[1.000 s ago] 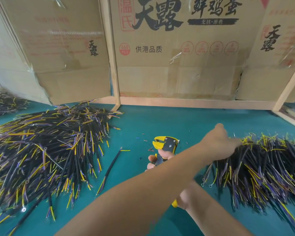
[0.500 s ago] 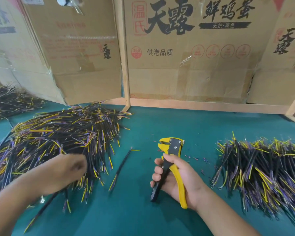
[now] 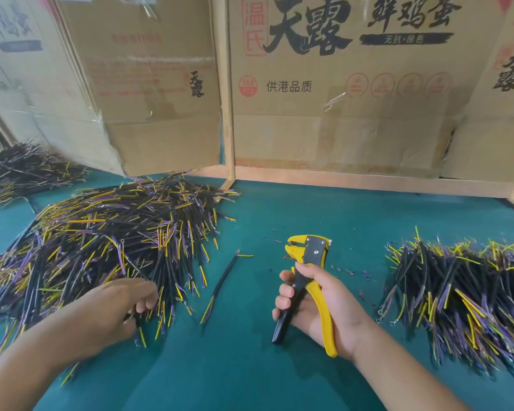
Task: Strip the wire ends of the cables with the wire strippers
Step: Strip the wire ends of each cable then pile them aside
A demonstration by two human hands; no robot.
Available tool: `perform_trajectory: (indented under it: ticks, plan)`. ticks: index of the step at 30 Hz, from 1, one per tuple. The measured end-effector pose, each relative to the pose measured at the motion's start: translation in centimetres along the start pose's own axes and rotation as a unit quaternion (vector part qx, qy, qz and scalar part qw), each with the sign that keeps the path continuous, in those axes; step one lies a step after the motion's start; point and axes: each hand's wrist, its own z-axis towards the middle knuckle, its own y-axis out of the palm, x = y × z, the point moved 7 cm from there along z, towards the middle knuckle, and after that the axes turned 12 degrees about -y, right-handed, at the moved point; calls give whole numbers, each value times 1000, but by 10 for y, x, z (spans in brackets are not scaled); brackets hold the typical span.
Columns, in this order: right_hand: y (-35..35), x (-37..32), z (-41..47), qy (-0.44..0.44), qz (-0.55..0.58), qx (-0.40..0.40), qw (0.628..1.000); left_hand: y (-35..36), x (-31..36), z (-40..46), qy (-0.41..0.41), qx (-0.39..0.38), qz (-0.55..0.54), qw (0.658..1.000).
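Yellow strippers (image 3: 307,256) are sitting gripped in the right hand (image 3: 318,304), jaws gaping, nothing loaded. Left hand (image 3: 113,310), over at the right pile (image 3: 463,295) a second ago, is now pinching a cable (image 3: 139,326) at the left pile's (image 3: 107,241) edge: next piece coming.

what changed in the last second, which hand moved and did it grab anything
The left hand swung from the right cable pile across to the left pile, where its fingers now close on a cable. The right hand kept gripping the wire strippers; the lone cable stayed put.
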Motion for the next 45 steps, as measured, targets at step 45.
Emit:
perform_trajectory:
  ticks: [45]
  plan:
    - [9,-5,-6,-50,-101,-28,993,-22,145,46,81,70,-715,690]
